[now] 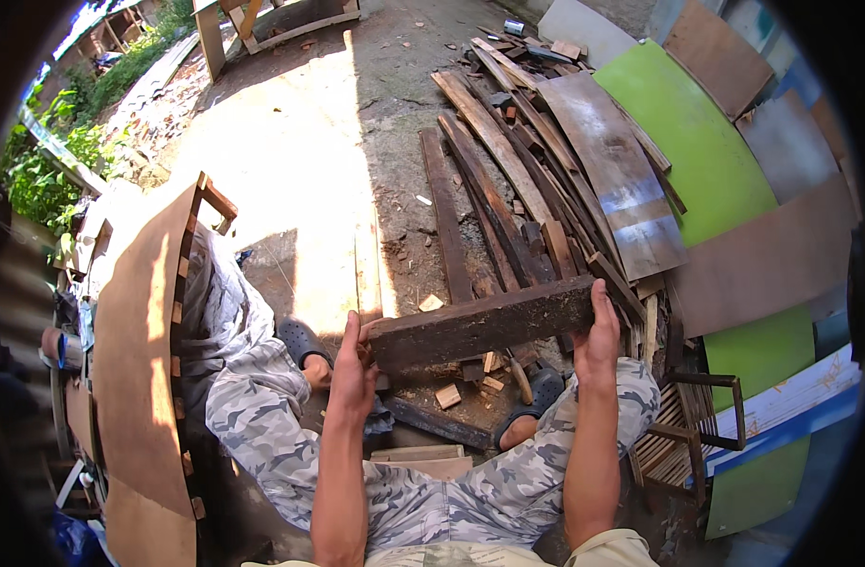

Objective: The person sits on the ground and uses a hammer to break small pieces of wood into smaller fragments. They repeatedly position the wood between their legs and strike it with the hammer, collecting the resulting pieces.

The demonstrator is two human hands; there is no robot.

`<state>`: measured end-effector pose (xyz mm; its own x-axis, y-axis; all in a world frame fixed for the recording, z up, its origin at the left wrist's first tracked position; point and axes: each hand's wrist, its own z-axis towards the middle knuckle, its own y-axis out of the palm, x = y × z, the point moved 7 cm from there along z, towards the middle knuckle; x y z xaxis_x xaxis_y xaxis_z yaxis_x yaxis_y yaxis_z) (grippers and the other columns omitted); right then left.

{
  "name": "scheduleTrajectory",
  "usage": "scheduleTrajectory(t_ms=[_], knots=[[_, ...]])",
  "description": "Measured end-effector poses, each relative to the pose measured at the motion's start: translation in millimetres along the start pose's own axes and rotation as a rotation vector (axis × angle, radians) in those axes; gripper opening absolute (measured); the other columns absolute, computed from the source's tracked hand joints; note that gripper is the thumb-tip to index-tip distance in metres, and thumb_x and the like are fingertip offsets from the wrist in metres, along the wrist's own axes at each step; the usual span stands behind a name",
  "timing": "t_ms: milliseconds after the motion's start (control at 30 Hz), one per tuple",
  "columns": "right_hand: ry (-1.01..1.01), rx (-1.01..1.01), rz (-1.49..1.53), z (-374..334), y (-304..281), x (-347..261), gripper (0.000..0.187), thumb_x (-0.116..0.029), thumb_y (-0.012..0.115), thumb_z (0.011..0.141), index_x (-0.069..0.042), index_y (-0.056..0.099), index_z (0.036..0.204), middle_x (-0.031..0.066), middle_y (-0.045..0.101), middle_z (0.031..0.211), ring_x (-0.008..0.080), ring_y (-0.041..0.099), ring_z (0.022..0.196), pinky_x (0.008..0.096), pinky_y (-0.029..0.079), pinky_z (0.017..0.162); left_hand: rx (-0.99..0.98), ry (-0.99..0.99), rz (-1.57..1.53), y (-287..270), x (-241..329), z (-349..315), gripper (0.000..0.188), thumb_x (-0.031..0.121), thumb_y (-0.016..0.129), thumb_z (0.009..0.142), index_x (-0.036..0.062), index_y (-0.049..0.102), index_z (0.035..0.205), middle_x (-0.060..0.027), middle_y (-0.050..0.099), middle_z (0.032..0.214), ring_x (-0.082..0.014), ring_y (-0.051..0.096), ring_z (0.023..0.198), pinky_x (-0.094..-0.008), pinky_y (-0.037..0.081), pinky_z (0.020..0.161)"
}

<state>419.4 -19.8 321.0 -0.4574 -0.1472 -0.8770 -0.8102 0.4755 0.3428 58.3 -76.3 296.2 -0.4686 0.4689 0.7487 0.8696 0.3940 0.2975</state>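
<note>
A dark brown wooden board (479,323), rough and stained, is held up level across my lap between both hands. My left hand (353,367) grips its left end, with fingers behind and the thumb side toward me. At the right end, my right hand (597,338) closes round the edge with the fingertips pointing up. Below the board, on the ground between my feet, stand small cut wood blocks (448,396) and a tool with a wooden handle (520,380), whose head I cannot make out. A dark timber piece (437,422) lies nearer me.
Long dark planks (446,217) and wood scraps spread ahead to the right. Plywood and green sheets (687,132) lean along the right side, near a slatted wooden rack (683,430). A large plywood panel (139,350) on a frame stands close at left. A wooden bench (272,28) is far ahead.
</note>
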Motion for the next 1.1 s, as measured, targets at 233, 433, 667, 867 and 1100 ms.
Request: scheduleTrajectory(t_ms=[233,433,667,867,1100], knots=[[0.117,0.013,-0.35,-5,-7,-3,0.032,-0.038,0.059,0.097,-0.013,0.065,0.116,0.0013,0.067,0.095,0.0145,0.066,0.079,0.0344,0.052,0.055,-0.095,0.081,-0.046,6,34,-35,0.051,0.044,0.054,0.102,-0.0027,0.061,0.121,-0.0097,0.07,0.105,-0.0154,0.068,0.084,-0.0273,0.056,0.069],[0.256,-0.1,-0.442,-1,-18,13,0.038,-0.042,0.061,0.095,-0.007,0.066,0.107,0.0019,0.061,0.076,0.0115,0.056,0.054,0.0255,0.042,0.041,-0.09,0.062,0.005,14,49,-33,0.042,0.039,0.056,0.102,-0.0011,0.06,0.115,-0.0068,0.069,0.088,-0.0137,0.067,0.066,-0.0267,0.057,0.057],[0.319,-0.036,-0.782,-3,-27,14,0.066,-0.066,0.057,0.091,-0.002,0.068,0.079,0.0011,0.05,0.056,0.0141,0.047,0.041,0.0312,0.037,0.039,0.026,0.092,0.104,18,50,-38,0.04,0.045,0.055,0.102,0.0054,0.062,0.108,-0.0034,0.066,0.081,-0.0098,0.062,0.06,-0.0237,0.051,0.054],[0.34,-0.056,-0.98,-2,-33,24,0.078,-0.072,0.05,0.09,0.001,0.064,0.067,0.0053,0.048,0.049,0.0174,0.047,0.038,0.0341,0.038,0.04,-0.049,0.205,0.235,14,52,-34,0.047,0.05,0.053,0.102,0.0047,0.067,0.097,0.0038,0.051,0.066,-0.005,0.043,0.053,-0.0242,0.039,0.051],[0.384,-0.08,-1.011,-5,-32,28,0.077,-0.069,0.047,0.092,0.0,0.061,0.064,0.0053,0.048,0.049,0.0186,0.047,0.038,0.0354,0.039,0.042,0.006,0.314,0.211,25,64,-40,0.042,0.045,0.056,0.102,0.0065,0.066,0.09,0.0069,0.045,0.064,-0.0043,0.04,0.052,-0.0233,0.037,0.05]])
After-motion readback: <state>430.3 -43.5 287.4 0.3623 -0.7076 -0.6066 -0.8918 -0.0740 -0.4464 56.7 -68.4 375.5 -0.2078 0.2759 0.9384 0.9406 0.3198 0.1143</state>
